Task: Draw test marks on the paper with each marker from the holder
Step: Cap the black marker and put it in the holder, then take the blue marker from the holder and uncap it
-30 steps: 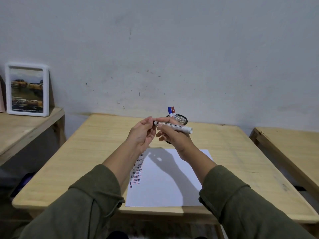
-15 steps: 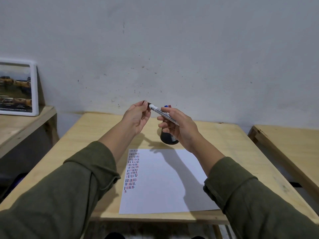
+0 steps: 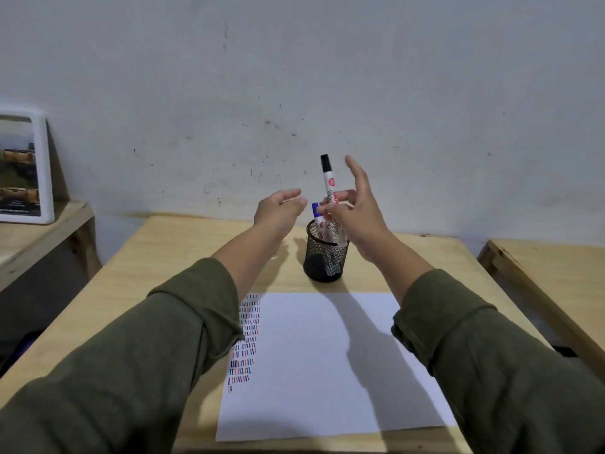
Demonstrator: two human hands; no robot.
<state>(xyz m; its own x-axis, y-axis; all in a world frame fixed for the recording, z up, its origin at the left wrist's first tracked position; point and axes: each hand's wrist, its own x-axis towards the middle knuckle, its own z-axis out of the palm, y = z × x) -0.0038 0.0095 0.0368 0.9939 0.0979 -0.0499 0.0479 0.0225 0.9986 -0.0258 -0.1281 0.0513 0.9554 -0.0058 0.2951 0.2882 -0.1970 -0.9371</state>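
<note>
A black mesh holder (image 3: 322, 257) stands on the wooden table (image 3: 170, 257) behind a white sheet of paper (image 3: 320, 355). Rows of short black, blue and red marks (image 3: 245, 342) run down the paper's left edge. My right hand (image 3: 357, 208) pinches a white marker with a black cap (image 3: 328, 181), upright, cap on top, its lower end over the holder's mouth. A blue-capped marker (image 3: 316, 211) stands in the holder. My left hand (image 3: 278, 211) hovers just left of the holder, fingers loosely apart, holding nothing.
A white-framed picture (image 3: 23, 165) leans on the wall on a side table at the left. Another wooden table (image 3: 550, 276) stands at the right. The grey wall rises right behind the holder.
The black-capped marker went from lying across both hands to upright over the holder in my right hand. My left hand let go of it and drew back to the left.
</note>
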